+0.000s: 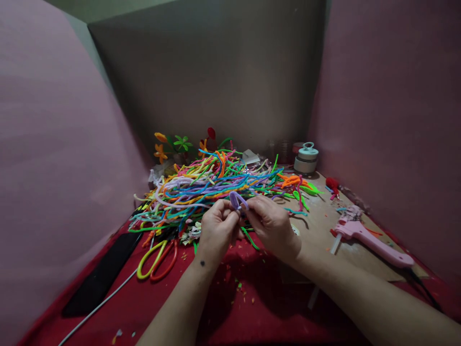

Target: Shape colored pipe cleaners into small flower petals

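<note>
A small loop of purple pipe cleaner (235, 201) forms the centre of the dial, raised before the person's body; twelve points away from them. The left hand (219, 221), near eight o'clock, pinches its lower end; the right hand (270, 221), near four, grips its other side in the fingertips. A multicoloured heap of pipe cleaners (201, 187) spreads from ten to twelve. Scissors (160, 256) lie at eight, a pink glue gun (374, 242) between three and four, a lidded jar (306, 164) at two.
</note>
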A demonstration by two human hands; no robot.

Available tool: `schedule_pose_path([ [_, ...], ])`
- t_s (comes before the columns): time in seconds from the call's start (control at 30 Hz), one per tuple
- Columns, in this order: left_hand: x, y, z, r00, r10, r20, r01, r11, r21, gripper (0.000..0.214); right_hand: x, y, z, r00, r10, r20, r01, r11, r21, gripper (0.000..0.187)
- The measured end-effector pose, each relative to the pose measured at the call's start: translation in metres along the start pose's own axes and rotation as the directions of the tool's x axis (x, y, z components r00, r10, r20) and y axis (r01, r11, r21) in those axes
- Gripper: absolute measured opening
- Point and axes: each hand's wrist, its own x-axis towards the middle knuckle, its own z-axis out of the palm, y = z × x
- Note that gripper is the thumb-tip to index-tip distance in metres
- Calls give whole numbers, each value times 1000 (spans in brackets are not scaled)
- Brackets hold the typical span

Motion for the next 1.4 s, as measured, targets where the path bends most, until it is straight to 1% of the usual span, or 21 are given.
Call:
schedule_pose_path([
  [0.2,-2,1,3,1000,-6,-13,6,1000,22,7,-3,0,3,997,75,13,-75,997,-31,14],
  [0.33,-3,0,7,999,22,-37,-21,1000,23,9,-5,3,4,999,50,8,-49,990,-136,12],
  [0.43,-3,-3,8,999,39,-23,-38,999,15,9,-5,3,5,998,61,31,-55,988,-147,14],
  [0.5,-2,-6,7,999,47,-2,-47,999,8,10,-4,4,5,992,122,29,-118,989,-94,15],
  [0.57,-1,-7,6,998,53,25,-53,999,-1,12,-1,4,4,970,238,44,-239,971,11,14],
  [0.63,0,-8,4,998,59,38,-59,998,-11,13,3,5,2,929,351,117,-366,919,148,11],
  [0.67,0,-8,3,997,61,40,-60,998,-16,14,5,6,0,907,386,168,-415,884,212,10],
  [0.73,1,-7,1,998,56,36,-55,998,-28,15,8,6,-3,872,410,268,-481,817,318,12],
  [0.77,1,-6,0,998,53,29,-52,998,-35,15,8,7,-4,859,415,300,-504,785,359,15],
  [0.87,2,-4,0,999,47,10,-46,997,-65,16,8,8,-5,821,472,321,-571,692,442,21],
  [0.97,1,-2,1,999,45,20,-43,995,-89,18,7,10,-2,770,553,318,-632,596,495,21],
  [1.1,1,-2,2,998,35,49,-29,994,-110,20,7,10,0,709,589,387,-683,438,585,21],
  [1.17,2,-2,1,998,30,58,-23,992,-125,20,9,9,-1,691,595,410,-693,382,612,22],
  [1.27,3,-2,0,997,17,79,-3,985,-170,18,12,8,-4,677,576,458,-705,327,629,24],
  [1.33,3,-2,-1,996,-4,90,21,982,-189,18,14,9,-6,683,554,476,-699,307,646,21],
  [1.4,2,-2,-1,995,-33,98,50,983,-177,18,15,10,-8,699,529,481,-682,291,671,22],
])
